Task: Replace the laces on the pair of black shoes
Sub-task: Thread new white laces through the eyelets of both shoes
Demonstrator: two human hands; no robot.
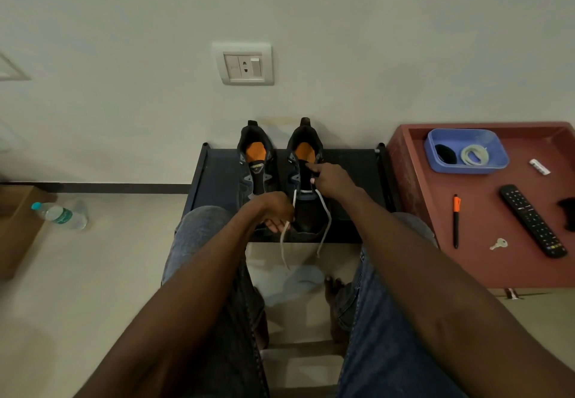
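Shoes: black pair on dark low rack (217,177) against wall, heels toward wall, toes toward camera, orange insoles visible.
Left shoe (256,167): no lace seen in eyelets.
Right shoe (306,186): white lace (323,211) through lowest eyelets only, both ends hanging over rack's front edge.
Left hand (277,214): at toe of right shoe, fingers curled round left lace end, gripping it.
Right hand (331,178): on tongue/eyelet area of right shoe, index finger stretched toward collar, other fingers curled; whether pinching lace or just pressing, cannot tell.
Blue tub (441,164): on red table (485,267), right of rack; holds black coiled bundle (445,153) on left and white coiled lace (474,155) on right, apart from each other.
Red table, loose items: orange-black pen (456,220), black remote (533,220), key (498,244), small white object (539,167), dark item at right edge, cut off.
Floor left: plastic water bottle (59,215) lying on side beside brown box (15,226).
Wall: socket plate (244,64) above shoes.
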